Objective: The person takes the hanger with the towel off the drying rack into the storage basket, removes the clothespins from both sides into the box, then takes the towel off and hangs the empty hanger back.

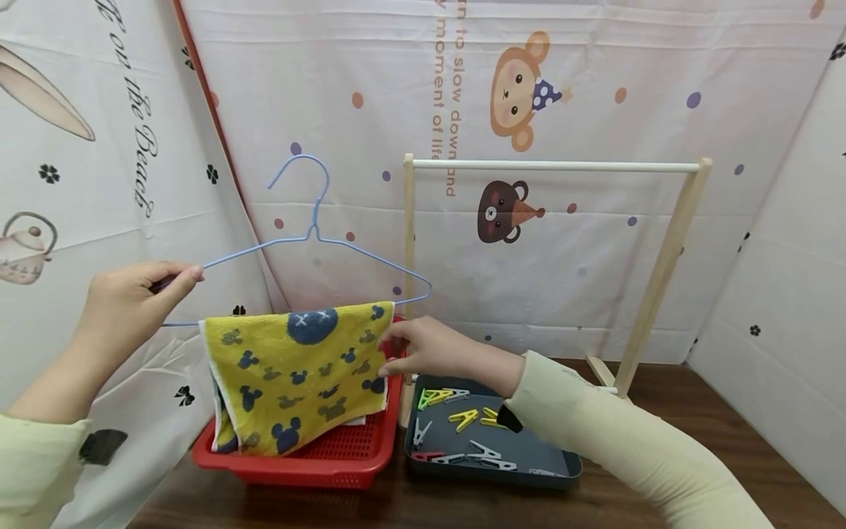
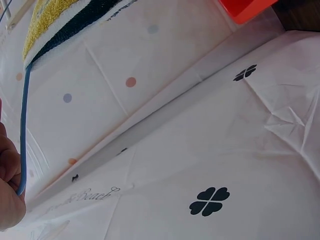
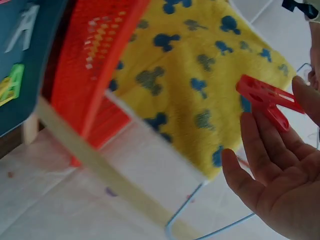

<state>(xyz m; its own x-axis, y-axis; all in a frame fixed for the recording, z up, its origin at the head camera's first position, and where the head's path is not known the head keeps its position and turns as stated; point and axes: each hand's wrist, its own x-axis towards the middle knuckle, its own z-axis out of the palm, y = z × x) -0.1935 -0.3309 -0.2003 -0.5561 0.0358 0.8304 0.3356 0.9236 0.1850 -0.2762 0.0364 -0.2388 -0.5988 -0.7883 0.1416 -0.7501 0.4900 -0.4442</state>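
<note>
My left hand (image 1: 142,294) grips the left shoulder of a blue wire hanger (image 1: 315,213), its hook pointing up. Over the hanger's bottom bar hangs a folded yellow towel (image 1: 297,382) with blue mouse-head prints and a white edge. In the left wrist view, the blue wire runs from my curled fingers (image 2: 9,162) to the towel's corner. My right hand (image 1: 439,351) is at the towel's right edge. Between thumb and fingers it pinches a red clothespin (image 3: 260,100), seen clearly in the right wrist view, right against the towel in that view.
Below the towel stands a red plastic basket (image 1: 297,467). To its right, a dark grey tray (image 1: 441,426) holds several clothespins in yellow, green, grey and red. Behind the tray rises a wooden rack with a white rail (image 1: 555,167). Printed cloth (image 1: 357,139) hangs around the brown table.
</note>
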